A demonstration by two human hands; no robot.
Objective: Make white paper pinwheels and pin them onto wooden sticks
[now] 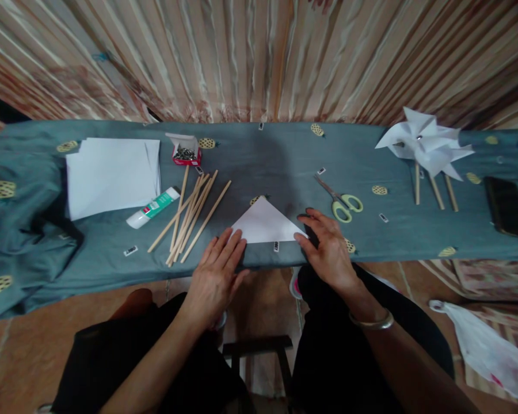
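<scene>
A white sheet of paper folded into a triangle [265,223] lies on the cloth in front of me, its peak pointing away. My left hand [216,273] rests with extended fingers on its left corner. At the right corner, the thumb of my right hand [328,247] touches the paper while the other fingers stay spread above the cloth. Just beyond my right hand lie scissors [343,204] with yellow-green handles. Several thin wooden sticks [194,215] are heaped left of the triangle.
Left of the sticks are a glue stick [153,208] and a stack of white paper [112,175]. An opened red box of small metal pieces [185,152] stands behind. White paper pinwheels [425,141] on sticks and a dark phone [507,207] lie at right. A pleated curtain [250,63] hangs behind the table.
</scene>
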